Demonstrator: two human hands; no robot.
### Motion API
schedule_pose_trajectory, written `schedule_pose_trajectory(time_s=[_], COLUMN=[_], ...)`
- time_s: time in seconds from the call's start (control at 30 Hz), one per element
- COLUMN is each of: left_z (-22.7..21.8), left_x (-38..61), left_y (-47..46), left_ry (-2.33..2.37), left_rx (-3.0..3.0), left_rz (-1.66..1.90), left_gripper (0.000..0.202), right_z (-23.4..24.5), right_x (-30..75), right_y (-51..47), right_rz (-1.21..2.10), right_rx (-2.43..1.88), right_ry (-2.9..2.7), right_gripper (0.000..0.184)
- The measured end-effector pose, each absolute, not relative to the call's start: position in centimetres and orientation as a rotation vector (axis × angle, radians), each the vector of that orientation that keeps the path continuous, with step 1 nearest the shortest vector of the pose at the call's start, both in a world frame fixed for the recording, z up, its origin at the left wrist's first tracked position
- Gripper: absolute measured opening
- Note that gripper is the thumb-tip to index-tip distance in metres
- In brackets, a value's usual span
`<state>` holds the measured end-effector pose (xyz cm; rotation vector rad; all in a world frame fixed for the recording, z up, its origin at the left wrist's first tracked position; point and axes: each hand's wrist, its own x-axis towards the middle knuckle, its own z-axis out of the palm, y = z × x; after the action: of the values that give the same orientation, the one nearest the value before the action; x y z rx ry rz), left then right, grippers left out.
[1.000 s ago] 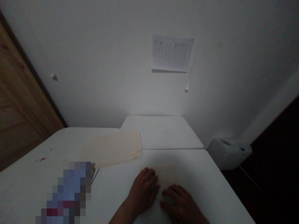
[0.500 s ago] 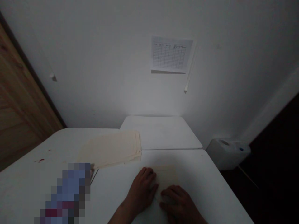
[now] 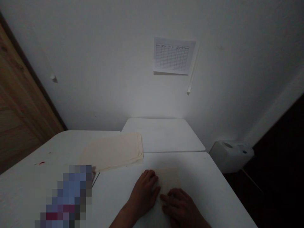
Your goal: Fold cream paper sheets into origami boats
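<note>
A thin cream sheet of paper [image 3: 168,177] lies flat on the white table in front of me, its lower part hard to make out in the dim light. Over its left side rests my left hand [image 3: 145,191], fingers bent forward and lying down, the thumb held apart. My right hand [image 3: 182,204] lies lower on the sheet's right side, with its index finger stretched toward my left thumb. Both hands press on the paper; neither visibly grips it.
A stack of larger cream sheets [image 3: 112,150] lies to the left across the table joint. Past it is a pixelated, blue-toned shape [image 3: 71,190]. White tabletops [image 3: 163,136] meet the wall, which bears a printed table [image 3: 174,55]. A white plastic container [image 3: 230,156] stands at right.
My right index finger has shifted slightly left and straightened over the paper. My left hand stays almost still; the sheet has barely moved.
</note>
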<state>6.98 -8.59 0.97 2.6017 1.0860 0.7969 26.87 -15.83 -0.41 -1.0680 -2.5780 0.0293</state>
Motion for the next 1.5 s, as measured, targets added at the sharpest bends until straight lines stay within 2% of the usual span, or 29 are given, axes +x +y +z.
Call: schedule_pose_trajectory(time_s=[0.23, 0.43, 0.57, 0.77, 0.93, 1.27, 1.5], left_z=[0.2, 0.8, 0.9, 0.5, 0.5, 1.0, 0.7], left_x=[6.0, 5.3, 5.3, 5.3, 5.7, 6.1, 6.1], left_y=[-9.3, -11.1, -11.3, -11.1, -10.7, -10.8, -10.7], left_ry=[1.01, 0.807, 0.861, 0.865, 0.855, 0.893, 0.933], left_rx=[2.791, 2.933, 2.876, 2.768, 2.68, 2.716, 2.658], left_rz=[1.037, 0.766, 0.737, 0.863, 1.003, 0.897, 0.889], left_gripper=[0.024, 0.032, 0.03, 0.027, 0.019, 0.017, 0.022], right_z=[0.6, 1.0, 0.6, 0.7, 1.8, 1.7, 2.3], right_x=[26.9, 26.7, 26.9, 26.9, 26.7, 26.4, 25.9], right_y=[-15.7, -15.7, -15.6, -15.6, -15.7, -15.6, -14.7], right_rz=[0.137, 0.13, 0.121, 0.177, 0.258, 0.323, 0.469], right_rx=[-1.085, -1.119, -1.105, -1.131, -1.146, -1.163, -1.384], right_ry=[-2.559, -2.571, -2.586, -2.573, -2.535, -2.446, -2.247], right_gripper=[0.019, 0.018, 0.018, 0.022, 0.017, 0.014, 0.015])
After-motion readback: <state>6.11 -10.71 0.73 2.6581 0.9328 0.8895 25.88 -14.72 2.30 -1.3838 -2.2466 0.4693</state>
